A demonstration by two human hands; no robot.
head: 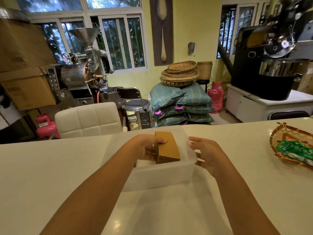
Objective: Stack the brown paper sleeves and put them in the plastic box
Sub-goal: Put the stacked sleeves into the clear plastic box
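- Left hand [149,146] grips stack of brown paper sleeves [167,147] inside translucent plastic box [159,177].
- Right hand [207,154] open, empty, at box's right rim.
- Box near tabletop [50,167] far edge.

Materials and surfaces seen on the counter

Matt brown paper sleeves [168,146] are held in a translucent, frosted plastic box [160,177]; the pale counter [50,167] is smooth and glossy; the basket [277,138] is woven.
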